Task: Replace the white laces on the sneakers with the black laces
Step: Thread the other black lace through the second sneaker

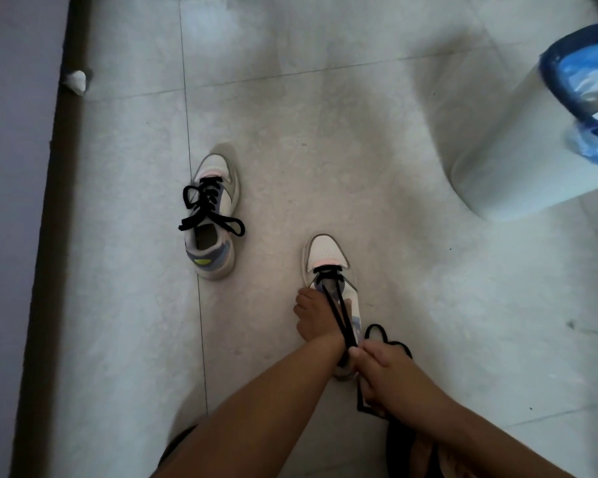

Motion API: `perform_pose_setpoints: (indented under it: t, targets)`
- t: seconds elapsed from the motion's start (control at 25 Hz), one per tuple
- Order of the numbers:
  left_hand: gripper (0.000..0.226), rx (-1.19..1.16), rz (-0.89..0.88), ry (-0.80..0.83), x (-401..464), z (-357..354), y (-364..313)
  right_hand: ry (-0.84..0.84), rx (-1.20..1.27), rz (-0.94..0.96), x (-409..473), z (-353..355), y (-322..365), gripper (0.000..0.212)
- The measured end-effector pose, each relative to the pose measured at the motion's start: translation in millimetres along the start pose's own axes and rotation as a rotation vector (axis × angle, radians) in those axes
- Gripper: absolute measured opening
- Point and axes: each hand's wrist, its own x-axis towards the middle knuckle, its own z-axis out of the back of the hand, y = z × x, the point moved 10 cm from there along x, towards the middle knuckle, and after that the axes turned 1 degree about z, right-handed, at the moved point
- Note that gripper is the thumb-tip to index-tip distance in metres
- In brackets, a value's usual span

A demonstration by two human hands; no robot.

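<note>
Sneakers stood apart on the tiled floor (394,167). The far sneaker (213,215) already carried a black lace (204,208), fully threaded with loose loops. The near sneaker (332,270) had its black lace (339,305) only through the lowest eyelets, both strands running back together to the right hand (387,374), whose fingers (366,391) curled around them just behind the heel. The left hand (313,315) rested on the near sneaker's side, fingers spread and relaxed. A white bin (518,160) with a blue liner stood well off.
</note>
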Motion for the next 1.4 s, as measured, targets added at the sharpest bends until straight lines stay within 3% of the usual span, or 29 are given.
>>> perform_pose_setpoints:
  t: [0.16, 0.24, 0.36, 0.44, 0.52, 0.64, 0.76, 0.88, 0.96, 1.04, 1.16, 1.28, 1.4]
  targets:
    - [0.103, 0.076, -0.063, 0.205, 5.5, -2.8, -8.9, -0.123, 0.077, 0.084, 4.5, 18.1, 10.2, 0.019]
    - [0.091, 0.053, -0.087, 0.317, -0.3, 8.5, -1.6, -0.195, 0.152, 0.132, 4.9, 32.8, 12.0, 0.008]
    - [0.050, -0.188, -0.275, 0.319, -10.5, 43.9, -1.2, -0.150, 0.176, 0.129, 9.5, 27.3, 5.1, 0.007]
    - [0.050, -0.389, -0.336, 0.419, -34.2, 53.7, -1.0, -0.072, 0.170, 0.109, 10.3, 14.9, -1.1, 0.014]
    - [0.053, -0.498, -0.265, 0.581, -57.2, 45.8, 2.1, -0.047, 0.133, 0.130, 7.0, 9.2, -1.2, 0.020]
    - [0.054, -0.534, -0.205, 0.643, -68.7, 39.6, 4.0, -0.119, -0.027, 0.225, 0.0, 15.8, 5.3, 0.021]
    - [0.068, -0.382, -0.388, 0.691, -77.0, 40.9, -9.1, -0.027, -0.247, 0.346, -7.5, 4.7, 19.8, 0.030]
    - [0.060, -0.137, -0.568, 0.600, -78.8, 42.9, -15.6, 0.131, -0.188, 0.395, -14.0, -13.6, 25.1, 0.026]
    - [0.048, -0.138, -0.545, 0.547, -71.9, 45.9, -11.4, 0.201, -0.007, 0.365, -15.2, -17.5, 22.1, 0.034]
    - [0.042, -0.203, -0.478, 0.519, -64.8, 52.9, -2.9, 0.106, 0.098, 0.349, -11.8, -4.5, 17.1, 0.039]
    - [0.036, -0.352, -0.411, 0.406, -51.0, 81.3, 12.6, -0.217, 0.228, 0.326, -8.2, 41.5, 6.4, 0.032]
    - [0.040, -0.604, -0.307, 0.359, -32.4, 113.0, 31.3, -0.192, 0.461, 0.174, -0.3, 72.3, -9.3, 0.019]
    - [0.039, -0.908, -0.231, 0.405, -15.9, 141.2, 40.9, 0.022, -0.129, -0.010, 4.4, 103.1, -23.7, 0.013]
